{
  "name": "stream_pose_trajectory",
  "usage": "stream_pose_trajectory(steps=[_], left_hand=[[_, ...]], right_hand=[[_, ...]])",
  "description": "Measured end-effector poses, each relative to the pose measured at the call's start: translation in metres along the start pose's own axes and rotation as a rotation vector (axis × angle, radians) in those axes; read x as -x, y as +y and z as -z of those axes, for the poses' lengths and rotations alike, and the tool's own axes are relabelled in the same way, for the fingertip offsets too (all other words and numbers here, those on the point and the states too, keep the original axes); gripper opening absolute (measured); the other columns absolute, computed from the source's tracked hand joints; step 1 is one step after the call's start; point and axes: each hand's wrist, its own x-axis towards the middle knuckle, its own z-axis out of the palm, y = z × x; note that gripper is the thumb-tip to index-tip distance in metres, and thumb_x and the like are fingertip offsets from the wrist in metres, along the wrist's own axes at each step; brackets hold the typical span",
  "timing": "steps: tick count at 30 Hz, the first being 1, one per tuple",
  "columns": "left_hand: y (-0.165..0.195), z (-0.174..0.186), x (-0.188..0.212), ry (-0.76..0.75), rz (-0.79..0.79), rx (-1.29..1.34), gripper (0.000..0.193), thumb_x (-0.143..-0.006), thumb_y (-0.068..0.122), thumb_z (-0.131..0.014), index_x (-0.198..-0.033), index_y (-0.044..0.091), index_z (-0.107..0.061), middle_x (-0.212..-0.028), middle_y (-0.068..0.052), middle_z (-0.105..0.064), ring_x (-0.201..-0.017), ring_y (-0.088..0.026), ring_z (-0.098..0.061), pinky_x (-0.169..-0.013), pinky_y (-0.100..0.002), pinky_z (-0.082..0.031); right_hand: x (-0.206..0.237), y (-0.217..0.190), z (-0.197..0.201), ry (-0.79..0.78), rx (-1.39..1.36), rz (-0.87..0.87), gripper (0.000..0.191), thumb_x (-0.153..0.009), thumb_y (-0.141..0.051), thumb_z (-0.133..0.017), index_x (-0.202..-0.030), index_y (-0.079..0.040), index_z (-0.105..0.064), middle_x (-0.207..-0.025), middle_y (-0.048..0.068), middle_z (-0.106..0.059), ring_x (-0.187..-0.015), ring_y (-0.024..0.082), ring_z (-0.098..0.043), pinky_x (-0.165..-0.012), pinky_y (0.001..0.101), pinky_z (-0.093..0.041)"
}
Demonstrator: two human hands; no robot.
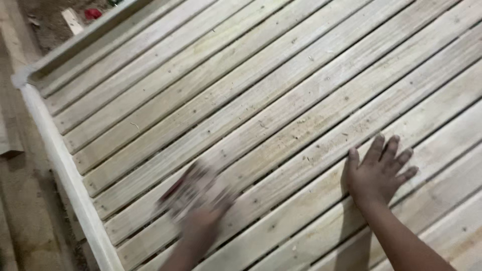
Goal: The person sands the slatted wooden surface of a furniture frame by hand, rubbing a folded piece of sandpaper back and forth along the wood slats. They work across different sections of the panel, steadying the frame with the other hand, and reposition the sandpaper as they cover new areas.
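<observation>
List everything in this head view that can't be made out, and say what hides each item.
- Left hand: motion blur smears it and the pale sheet-like thing it grips; the thing's kind is unclear.
- Both forearms: cut off by the bottom edge.
- Slatted wooden platform: runs past the top, right and bottom edges.
- Small red object and pale block on the ground, top left: too small to identify.
- Right hand lies flat, covering the slat beneath.

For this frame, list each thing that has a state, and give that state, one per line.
Left hand: motion-blurred, gripping a sheet.
Sheet: blurred, pressed against the slats; its kind cannot be told.
Right hand: flat, fingers spread, palm down on a slat.
Wooden slats: bare, laid side by side with gaps, dusty in places.
Pale frame rail: runs along the slat ends.
</observation>
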Motion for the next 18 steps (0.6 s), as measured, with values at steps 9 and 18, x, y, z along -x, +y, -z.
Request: stream_pose_trajectory(steps=[9, 18], left_hand=[[0.079, -0.007, -0.103, 0.276, -0.107, 0.066, 0.052, -0.084, 0.007, -0.059, -0.135, 0.021, -0.060, -0.064, -0.010, -0.065, -0.058, -0.032, -0.065, -0.057, -0.052, -0.052], [0.130, -0.005, -0.163, 0.343, -0.189, 0.134, 0.052, -0.081, -0.001, -0.057, -0.132, 0.004, -0.066, -0.069, -0.013, -0.066, -0.064, -0.033, -0.067, -0.049, -0.048, -0.051]], right_hand=[[0.000, -0.007, 0.003, 0.034, 0.042, 0.010, 0.082, -0.105, -0.060, -0.031, -0.163, -0.003, -0.027, -0.169, 0.028, -0.016, -0.152, 0.060, -0.006, -0.114, 0.0792, 0.000], [0.002, -0.008, 0.007, 0.078, 0.024, 0.043, 0.083, -0.103, -0.062, -0.036, -0.162, -0.003, -0.033, -0.168, 0.029, -0.021, -0.152, 0.060, -0.010, -0.112, 0.0812, -0.004]])
